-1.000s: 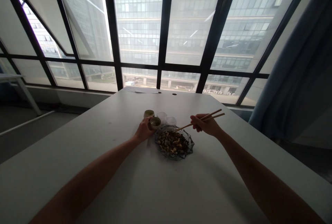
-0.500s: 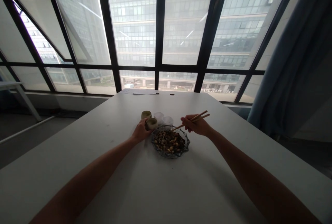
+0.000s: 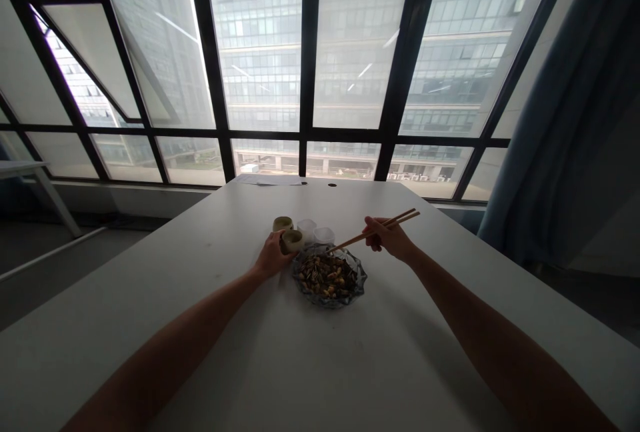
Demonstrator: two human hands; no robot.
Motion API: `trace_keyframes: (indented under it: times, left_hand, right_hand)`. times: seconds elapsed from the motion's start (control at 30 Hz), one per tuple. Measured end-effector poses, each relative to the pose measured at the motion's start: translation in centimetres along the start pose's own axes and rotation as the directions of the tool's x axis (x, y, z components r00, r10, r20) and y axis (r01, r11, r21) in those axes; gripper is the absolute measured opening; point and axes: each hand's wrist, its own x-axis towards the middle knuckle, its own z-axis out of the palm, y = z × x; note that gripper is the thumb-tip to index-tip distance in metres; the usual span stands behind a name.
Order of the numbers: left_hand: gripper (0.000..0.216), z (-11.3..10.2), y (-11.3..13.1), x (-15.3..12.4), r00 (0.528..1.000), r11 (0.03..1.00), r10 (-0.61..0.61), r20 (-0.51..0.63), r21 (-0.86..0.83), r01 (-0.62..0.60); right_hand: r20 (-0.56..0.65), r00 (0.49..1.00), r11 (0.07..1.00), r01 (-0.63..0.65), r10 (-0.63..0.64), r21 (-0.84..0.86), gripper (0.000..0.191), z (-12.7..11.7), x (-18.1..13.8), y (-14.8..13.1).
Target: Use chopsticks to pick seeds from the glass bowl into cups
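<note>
Stretching ahead of you, a long white table (image 3: 320,365) runs toward a wall of dark-framed windows (image 3: 260,52), its side edges slanting inward to a far edge where papers (image 3: 270,179) lie at the left. White surface spreads wide to either side of your arms and nearer you; on the right, past the table's edge, hangs a blue curtain (image 3: 540,132). A glass bowl (image 3: 362,277) sits between your hands, near the table's middle: clear, slightly grey, with a jagged, pointed rim. It holds a heap of small mixed food (image 3: 327,277), dark brown strips among tan and yellowish pieces. Your left hand (image 3: 273,255) curls its fingers around the side of a greenish cup (image 3: 293,241), at the bowl's far left; whether the cup is lifted, you cannot tell. Just behind stand a matching second cup (image 3: 283,223) and two see-through cups (image 3: 324,236). Your right hand (image 3: 387,239) has its fingers pinched closed on a pair of wooden chopsticks (image 3: 351,241), slanting down leftward, tips at the far part of the food; contact is too small to judge.
</note>
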Motion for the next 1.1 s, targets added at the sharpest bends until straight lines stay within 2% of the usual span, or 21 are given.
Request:
trace_keyframes:
  times: [0.2,0.33,0.4,0.47,0.6,0.73,0.83,0.97,1.1]
  left_hand:
    - [0.053,-0.4,0.6,0.0,0.998,1.000,-0.020,-0.066,0.004,0.020]
    - [0.038,-1.6,1.8,0.5,0.983,0.997,0.077,-0.164,0.041,-0.071]
    - [0.034,-2.2,2.5,1.1,0.979,0.991,0.118,-0.168,0.076,-0.106]
    - [0.034,-2.3,3.2,2.1,0.987,0.989,0.107,-0.122,0.117,-0.092]
    - [0.051,-0.7,3.8,4.8,0.997,0.977,-0.024,0.073,0.215,0.008]
    - [0.062,1.6,3.4,7.6,0.977,0.939,-0.053,0.207,0.342,-0.021]
    - [0.062,2.6,2.7,9.1,0.955,0.927,-0.049,0.292,0.369,-0.066]
    - [0.058,3.2,2.2,9.8,0.935,0.936,-0.007,0.354,0.330,-0.118]
    - [0.060,3.3,2.9,9.5,0.943,0.941,0.025,0.332,0.311,-0.134]
  right_hand:
    - [-0.018,0.986,0.963,-0.155,0.163,0.221,0.048,-2.0,1.0,0.7]
    - [-0.035,0.980,0.944,-0.178,0.195,0.277,0.040,-3.0,1.2,0.6]
    - [-0.039,0.980,0.944,-0.177,0.195,0.278,0.039,-3.2,1.2,0.6]
    - [-0.033,0.981,0.946,-0.177,0.192,0.270,0.040,-3.2,1.2,0.6]
    - [-0.017,0.983,0.952,-0.171,0.181,0.252,0.042,-3.1,1.1,0.5]
    - [-0.002,0.986,0.961,-0.159,0.164,0.226,0.043,-3.1,0.9,0.3]
    - [0.003,0.989,0.967,-0.143,0.145,0.210,0.045,-3.2,0.9,0.2]
    - [0.003,0.991,0.971,-0.131,0.133,0.199,0.047,-3.5,0.9,0.2]
    - [-0.011,0.990,0.964,-0.134,0.140,0.229,0.049,-3.5,0.9,0.1]
